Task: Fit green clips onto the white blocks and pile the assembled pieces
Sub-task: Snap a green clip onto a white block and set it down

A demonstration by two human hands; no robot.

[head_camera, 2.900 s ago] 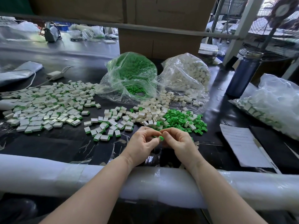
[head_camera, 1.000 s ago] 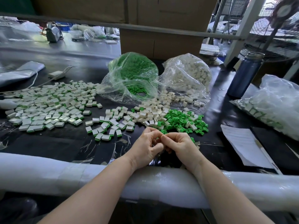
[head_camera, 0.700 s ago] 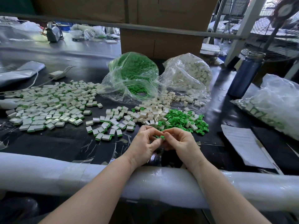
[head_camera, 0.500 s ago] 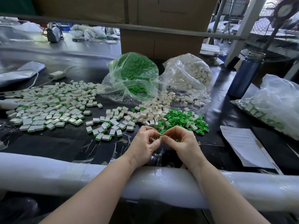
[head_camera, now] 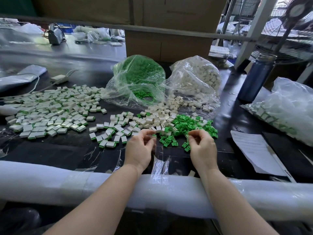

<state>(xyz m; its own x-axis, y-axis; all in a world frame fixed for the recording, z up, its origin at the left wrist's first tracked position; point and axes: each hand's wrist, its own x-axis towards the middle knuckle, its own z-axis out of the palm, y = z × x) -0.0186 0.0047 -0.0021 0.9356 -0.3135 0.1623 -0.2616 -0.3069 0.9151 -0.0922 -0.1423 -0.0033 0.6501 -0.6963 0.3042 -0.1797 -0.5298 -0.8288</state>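
Nearest, a white foam-wrapped rail (head_camera: 50,180) runs along the edge of the black table (head_camera: 59,150), both forearms laid across it. The left hand (head_camera: 138,150), at about seven o'clock from the loose parts, has its fingers curled; whether they pinch a small piece is too blurred to tell. The right hand (head_camera: 202,148), at five o'clock, curls its fingertips likewise over the scattered green plastic clips (head_camera: 184,123); I cannot tell whether it holds one.

Just beyond, at twelve o'clock, lie the small white plastic blocks (head_camera: 159,118). At ten o'clock spreads the pile of assembled white-and-green pieces (head_camera: 50,111).

The parts look light, stiff and smooth, so they probably skid and scatter easily; a fingertip pinch across a block's flat sides seems best.

Farthest, two clear bags hold green clips (head_camera: 138,78) and white blocks (head_camera: 196,78).
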